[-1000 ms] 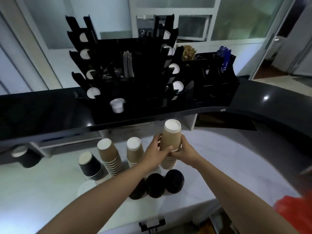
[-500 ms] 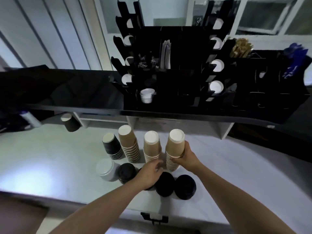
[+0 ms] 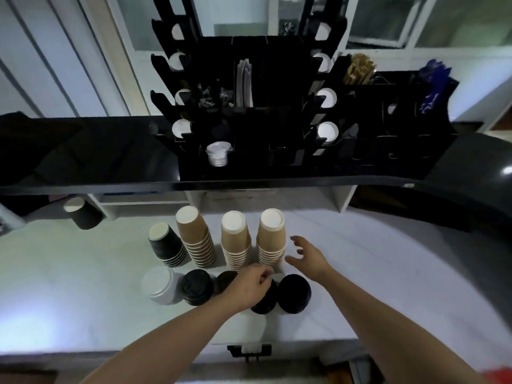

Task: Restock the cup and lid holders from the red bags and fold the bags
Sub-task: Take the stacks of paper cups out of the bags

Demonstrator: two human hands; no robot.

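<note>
My right hand [image 3: 306,257] hung just to the right of the rightmost brown cup stack [image 3: 271,239], fingers spread and loosely bent, holding nothing. The fingertips sat near the stack's side but apart from it; a sliver of the white counter [image 3: 388,273] showed between them. My left hand [image 3: 249,286] was lower, over the row of lid stacks, its fingers curled inward with the tips drawn together near the foot of that same cup stack. Whether they pinched anything I could not tell; nothing showed between them. Under that hand lay a black lid stack [image 3: 266,300], partly hidden by my knuckles, with another black lid stack [image 3: 294,293] just to its right and clear of both hands.

The cups stood upside down in a row on the counter: a black cup stack [image 3: 166,245] at the left, then a taller brown stack [image 3: 195,236], a middle brown stack [image 3: 236,239], and the one beside my right hand. In front of them sat a white lid stack [image 3: 160,285] and a further black lid stack [image 3: 197,286]. The black holder rack [image 3: 249,162] stood on the dark shelf beyond, well away from my fingers, with white lids showing in its side slots. A scrap of red bag [image 3: 498,378] showed at the bottom right corner.
</note>
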